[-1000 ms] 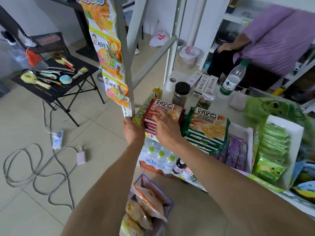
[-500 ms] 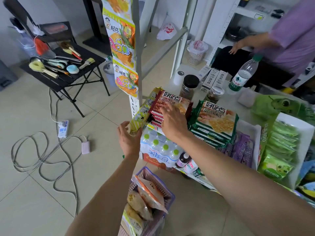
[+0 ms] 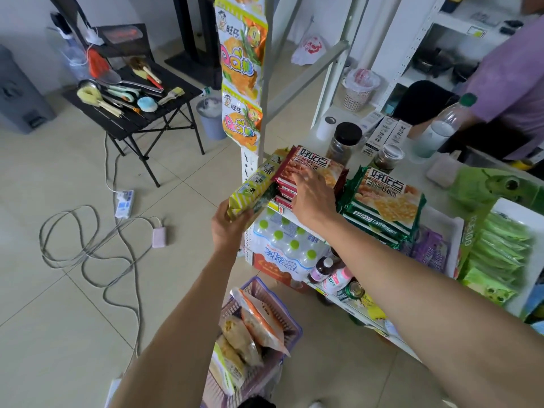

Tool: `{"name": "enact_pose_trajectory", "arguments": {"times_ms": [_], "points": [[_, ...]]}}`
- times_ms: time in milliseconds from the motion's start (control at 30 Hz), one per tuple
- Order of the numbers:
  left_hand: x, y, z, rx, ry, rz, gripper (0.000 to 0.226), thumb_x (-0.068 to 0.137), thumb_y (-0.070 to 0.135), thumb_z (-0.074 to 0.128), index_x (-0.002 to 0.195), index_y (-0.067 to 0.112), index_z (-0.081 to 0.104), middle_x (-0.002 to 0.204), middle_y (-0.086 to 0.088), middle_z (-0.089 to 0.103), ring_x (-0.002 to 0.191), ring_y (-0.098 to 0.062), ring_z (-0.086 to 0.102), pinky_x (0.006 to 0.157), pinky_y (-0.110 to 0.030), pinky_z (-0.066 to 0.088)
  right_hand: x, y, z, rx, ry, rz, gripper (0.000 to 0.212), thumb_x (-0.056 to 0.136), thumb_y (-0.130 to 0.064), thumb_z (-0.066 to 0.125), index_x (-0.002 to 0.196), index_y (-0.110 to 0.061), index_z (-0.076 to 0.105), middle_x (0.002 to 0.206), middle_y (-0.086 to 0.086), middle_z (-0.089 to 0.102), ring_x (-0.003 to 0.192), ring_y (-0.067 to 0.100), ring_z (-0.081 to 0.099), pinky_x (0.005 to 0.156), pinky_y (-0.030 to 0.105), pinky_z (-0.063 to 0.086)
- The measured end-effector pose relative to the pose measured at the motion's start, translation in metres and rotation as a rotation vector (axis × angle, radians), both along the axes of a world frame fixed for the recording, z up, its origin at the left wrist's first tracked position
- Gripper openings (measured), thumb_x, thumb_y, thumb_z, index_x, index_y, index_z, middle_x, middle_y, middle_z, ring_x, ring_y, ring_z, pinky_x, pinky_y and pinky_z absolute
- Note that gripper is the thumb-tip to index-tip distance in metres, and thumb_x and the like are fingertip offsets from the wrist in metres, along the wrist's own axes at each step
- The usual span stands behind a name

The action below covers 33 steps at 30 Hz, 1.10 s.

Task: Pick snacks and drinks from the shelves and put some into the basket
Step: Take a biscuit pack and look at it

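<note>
Snack packet [image 3: 255, 187], long, yellow-green and striped, sits tilted in our left hand [image 3: 228, 231] at the shelf's corner, while our right hand [image 3: 312, 198] rests flat-fingered on the red biscuit stack [image 3: 309, 169] above the purple basket [image 3: 265, 293].

Lower red biscuit packets [image 3: 285, 192] partly covered by right hand [image 3: 313, 198]. Purple plastic basket [image 3: 290, 318]: near side cut off by bottom edge. Purple-shirted person [image 3: 506, 83] cut off at right.

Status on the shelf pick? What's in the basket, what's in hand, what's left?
Done: several snack bags sit in the purple basket. In hand: the left hand grips a yellow-green packet; the right hand rests on the red biscuit stack. Left: basketing that packet; no drinks visible in the basket.
</note>
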<state>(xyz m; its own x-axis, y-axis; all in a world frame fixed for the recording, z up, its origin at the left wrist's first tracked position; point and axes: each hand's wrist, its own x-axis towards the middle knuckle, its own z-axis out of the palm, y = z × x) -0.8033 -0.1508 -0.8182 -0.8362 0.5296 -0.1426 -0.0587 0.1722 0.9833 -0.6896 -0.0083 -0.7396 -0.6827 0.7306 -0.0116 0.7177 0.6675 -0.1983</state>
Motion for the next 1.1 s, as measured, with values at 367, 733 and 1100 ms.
{"name": "enact_pose_trajectory", "arguments": {"times_ms": [367,733,1100], "points": [[0.015,-0.088,0.049,0.188,-0.116,0.061,0.019,0.085,0.013,0.073,0.099,0.002,0.065,0.085,-0.007,0.072,0.079,-0.018,0.067,0.073,-0.032,0.055,0.006,0.002,0.005,-0.075,0.113,0.004,0.052,0.093,-0.013,0.058,0.143,-0.009,0.042,0.153,0.01,0.034,0.144,0.028,0.028,0.116,0.042,0.031],[0.016,-0.17,0.085,0.329,-0.267,-0.008,0.058,0.084,0.027,0.072,0.125,-0.01,0.054,0.126,-0.028,0.061,0.115,-0.044,0.062,0.105,-0.058,0.043,0.013,-0.031,0.041,-0.685,0.464,0.016,0.045,0.104,-0.018,0.039,0.148,-0.015,0.036,0.153,0.009,0.037,0.137,0.023,0.041,0.109,0.03,0.035],[0.031,-0.149,0.136,0.459,-0.23,-0.078,0.034,0.091,-0.003,0.048,0.124,-0.003,0.053,0.116,-0.015,0.069,0.103,-0.027,0.069,0.08,-0.036,0.058,0.053,-0.049,0.063,-1.354,1.032,-0.052,0.043,0.081,0.003,0.053,0.121,-0.012,0.058,0.104,0.012,0.069,0.098,0.025,0.063,0.095,0.045,0.052]]}}
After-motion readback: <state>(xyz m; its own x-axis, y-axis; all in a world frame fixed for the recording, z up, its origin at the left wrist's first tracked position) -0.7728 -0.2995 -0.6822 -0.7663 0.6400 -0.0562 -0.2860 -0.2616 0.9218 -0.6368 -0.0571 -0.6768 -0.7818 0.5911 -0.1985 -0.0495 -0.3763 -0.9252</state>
